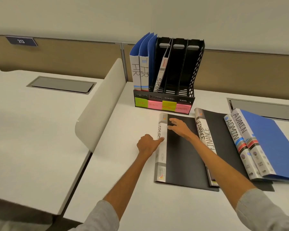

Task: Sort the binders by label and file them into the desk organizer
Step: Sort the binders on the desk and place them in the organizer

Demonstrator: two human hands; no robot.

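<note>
Left hand (146,144) thumb presses the flat black SPORT-labelled binder (182,147)'s spine, right hand (179,127) lies open, ungripping; spine should be pinched before lifting.

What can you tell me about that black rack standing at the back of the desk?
The desk organizer is a black rack, plastic by its look, with perforated walls and four upright slots. It stands on the white desk by the partition. Green, pink, yellow and pink sticky notes cover its front lip. The leftmost slot holds two blue HR binders; the next holds one leaning SPORTS binder; the other two look empty. Neither hand touches it.
</note>
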